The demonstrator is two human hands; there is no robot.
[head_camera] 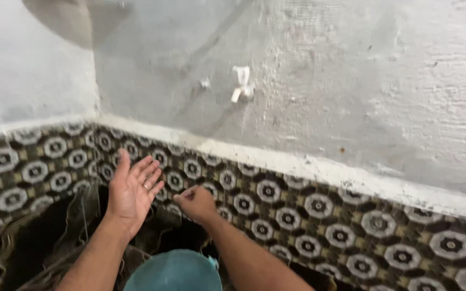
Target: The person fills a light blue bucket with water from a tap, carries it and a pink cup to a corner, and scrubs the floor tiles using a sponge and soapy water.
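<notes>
**Two hands at the tiled wall corner**

The left hand (133, 191) is spreading open, palm up and fingers splayed, wearing a ring and grasping nothing, in front of the patterned tiles (308, 207). The right hand (196, 203) is curling into a loose fist just beside it, knuckles near the tiles; whether it is pinching anything cannot be told. A teal bucket (173, 272) is sitting below, between the forearms. A white tap (241, 86) is projecting from the plastered wall (351, 81) above.
</notes>
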